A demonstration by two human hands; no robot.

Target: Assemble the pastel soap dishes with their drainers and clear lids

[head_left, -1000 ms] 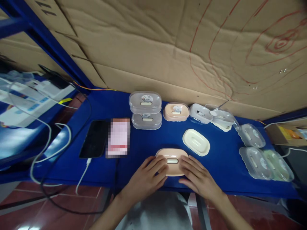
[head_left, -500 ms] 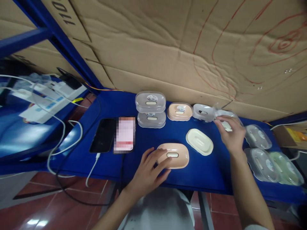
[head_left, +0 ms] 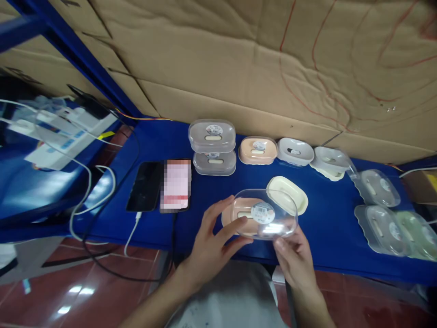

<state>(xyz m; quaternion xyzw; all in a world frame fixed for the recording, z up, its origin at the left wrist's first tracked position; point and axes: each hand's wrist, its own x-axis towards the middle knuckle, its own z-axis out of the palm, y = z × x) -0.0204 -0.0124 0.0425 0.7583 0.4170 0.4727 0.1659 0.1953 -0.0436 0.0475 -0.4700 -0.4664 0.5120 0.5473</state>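
A clear plastic lid point(head_left: 280, 230) with a round printed label is held at its front right corner by my right hand point(head_left: 296, 255), thumb and fingers pinched on it. The lid is over the right part of a peach soap dish point(head_left: 226, 217) and overlaps it in view; whether the two touch is unclear. My left hand point(head_left: 211, 241) grips the peach dish at its left end, with one finger reaching across its top near the pale middle slot. Behind the lid lies a cream oval dish point(head_left: 294, 193), partly seen through the clear plastic.
Two stacked grey lidded dishes point(head_left: 211, 141), a lidded peach dish point(head_left: 258, 154) and a white one point(head_left: 295, 152) line the cardboard point(head_left: 205, 59). Further lidded dishes point(head_left: 378, 228) lie at right. Two phones point(head_left: 143, 187) and a power strip point(head_left: 68, 141) are at left.
My right hand has come from the back right to the front middle, bringing the clear lid over the peach dish. My left hand stays on the dish. The view has shifted slightly.
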